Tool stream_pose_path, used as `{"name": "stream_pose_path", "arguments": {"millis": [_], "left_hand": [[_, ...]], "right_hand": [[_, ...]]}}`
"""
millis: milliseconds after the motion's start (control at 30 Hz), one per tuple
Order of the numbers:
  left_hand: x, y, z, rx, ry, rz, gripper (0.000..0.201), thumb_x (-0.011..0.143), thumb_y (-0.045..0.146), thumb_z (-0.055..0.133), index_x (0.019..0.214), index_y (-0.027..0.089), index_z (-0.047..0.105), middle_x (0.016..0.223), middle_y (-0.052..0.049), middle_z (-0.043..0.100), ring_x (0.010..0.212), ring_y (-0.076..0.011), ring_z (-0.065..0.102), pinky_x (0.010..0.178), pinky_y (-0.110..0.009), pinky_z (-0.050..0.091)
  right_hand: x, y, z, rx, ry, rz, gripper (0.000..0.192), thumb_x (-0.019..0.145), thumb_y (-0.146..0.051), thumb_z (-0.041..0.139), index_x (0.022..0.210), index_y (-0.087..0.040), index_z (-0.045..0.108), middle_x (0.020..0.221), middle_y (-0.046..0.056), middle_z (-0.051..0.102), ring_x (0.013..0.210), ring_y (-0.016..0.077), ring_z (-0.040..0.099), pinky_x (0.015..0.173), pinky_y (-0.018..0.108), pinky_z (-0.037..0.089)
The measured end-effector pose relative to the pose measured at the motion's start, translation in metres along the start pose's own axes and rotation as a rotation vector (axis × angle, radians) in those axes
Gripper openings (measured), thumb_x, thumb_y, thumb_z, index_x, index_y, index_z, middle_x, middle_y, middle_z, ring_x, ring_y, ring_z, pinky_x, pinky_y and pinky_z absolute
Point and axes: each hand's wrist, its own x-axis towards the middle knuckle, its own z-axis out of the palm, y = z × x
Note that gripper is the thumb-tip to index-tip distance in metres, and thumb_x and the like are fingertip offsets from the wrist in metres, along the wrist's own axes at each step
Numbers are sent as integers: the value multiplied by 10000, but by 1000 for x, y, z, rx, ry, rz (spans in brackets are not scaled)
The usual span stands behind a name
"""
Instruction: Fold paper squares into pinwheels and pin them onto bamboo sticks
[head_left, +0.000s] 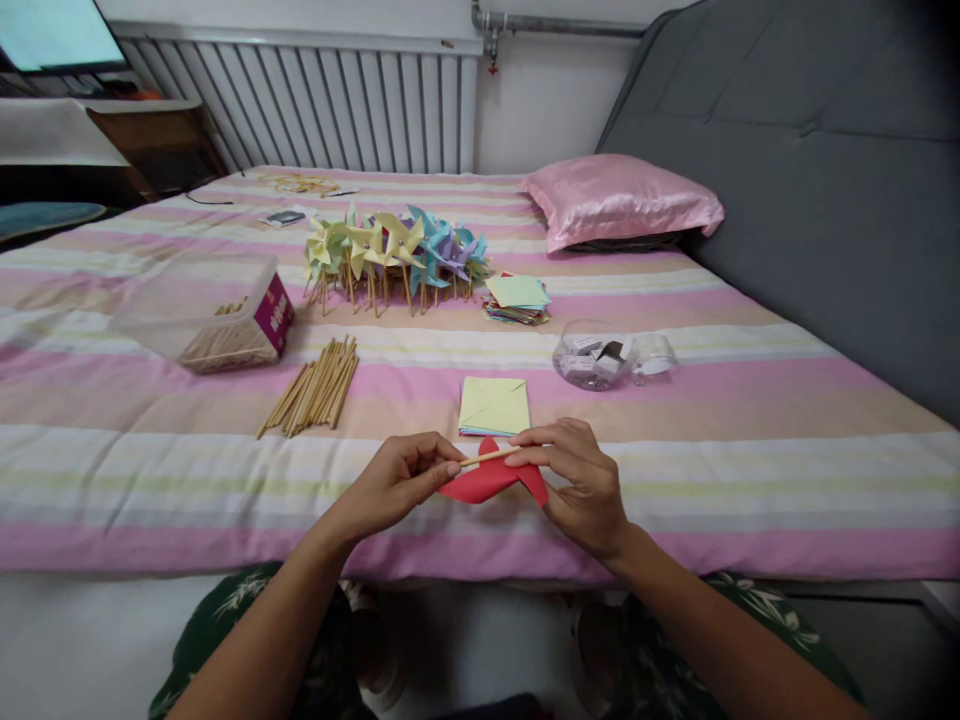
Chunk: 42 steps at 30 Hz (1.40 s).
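Both hands are together above the bed's near edge, around a red paper pinwheel (480,484) and a thin wooden stick (487,457). My left hand (405,478) pinches the stick's left end between thumb and fingers. With my right hand (576,482) I hold the pinwheel and the stick's right end, fingers over the top; the thumb is mostly hidden. The stick lies across the red paper. Just beyond them sits a small stack of square paper sheets (493,406), the top one pale yellow with cuts running in from its corners.
Loose sticks (315,390) lie left, beside a clear plastic box (202,320) holding more. Several pinwheels (397,245) stand behind. Right are another paper stack (517,298), a clear round container (589,360) with small packets, and a small clear lid (656,355). A pink pillow (622,200) lies farther back.
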Motion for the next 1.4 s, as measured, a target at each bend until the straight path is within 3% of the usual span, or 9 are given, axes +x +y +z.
{"name": "stream_pose_path", "arguments": {"millis": [633,1100,1400], "left_hand": [[1,-5,1,6,30,29,243,780,363,583,806,125,631,624,0,550,504,-69,390,437,-182,282],[0,-3,4,-29,9,14,235,774,353,601,721,124,599,555,30,465,497,-67,341,453,-198,238],[2,-9,11,-99,-25,11,236,789,345,592,832,119,643,625,-3,562,484,-58,365,444,-187,264]], "right_hand": [[-1,0,2,9,25,23,123,767,-144,616,853,-228,641,858,34,697,804,183,641,772,366,442],[-4,3,2,-5,104,8,173,743,-123,640,865,-229,579,782,24,689,742,191,621,730,372,449],[1,-2,-1,-116,92,154,112,741,-189,659,803,-218,570,731,15,626,718,189,570,775,384,415]]}}
